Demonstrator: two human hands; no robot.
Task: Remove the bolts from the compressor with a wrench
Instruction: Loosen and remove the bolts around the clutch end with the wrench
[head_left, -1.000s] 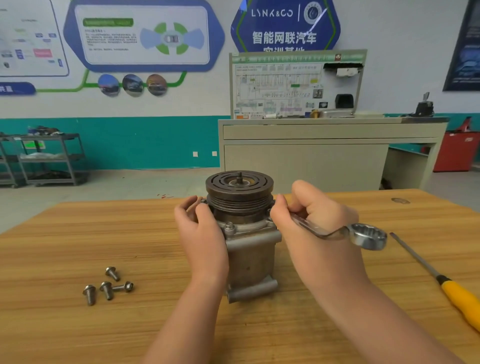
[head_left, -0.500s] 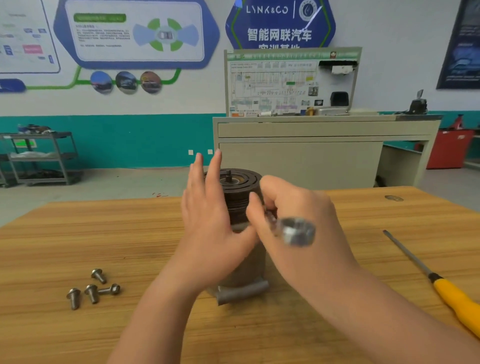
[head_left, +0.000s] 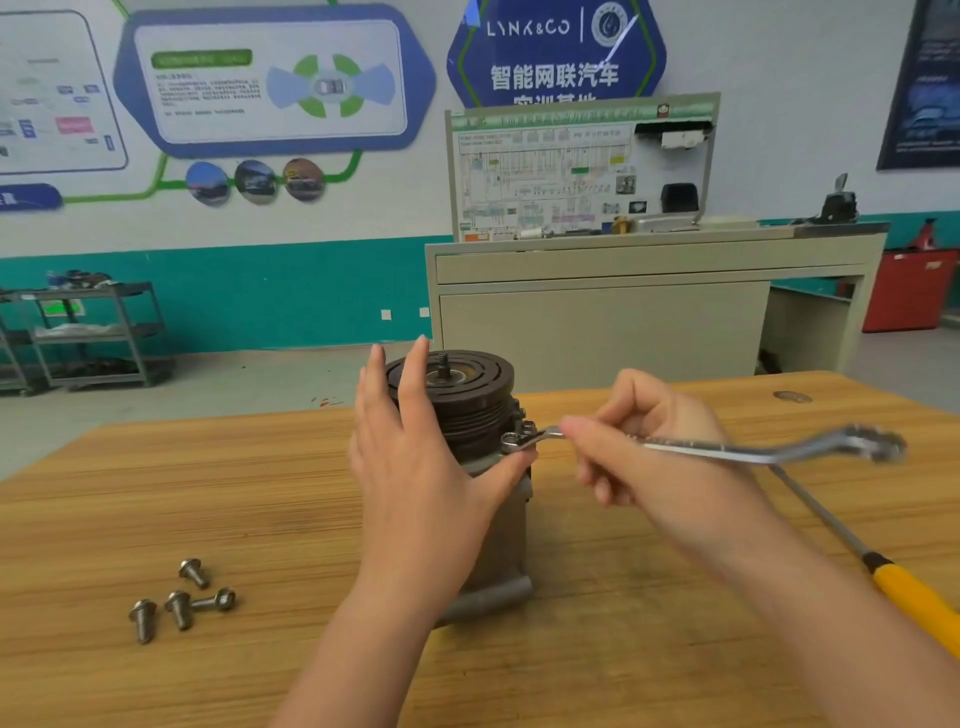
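Left hand (head_left: 415, 467) flat against compressor (head_left: 483, 415), fingers straight; right hand (head_left: 654, 447) grip holding ring wrench (head_left: 727, 449) at frame centre.

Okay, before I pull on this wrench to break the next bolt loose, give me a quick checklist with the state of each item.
1. Ring end of the wrench at the bolt on the compressor's right flange: at the bolt, full seating cannot tell.
2. Right hand grips the wrench shank: ok.
3. Left hand steadies the compressor, fingers straight against the pulley, thumb under the ring end: ok, but the thumb is close to the wrench head.
4. Compressor upright on the table: ok.
5. Removed bolts set aside at left, four visible: ok.
6. Swing path: the screwdriver lies under the wrench's free end: not ok.
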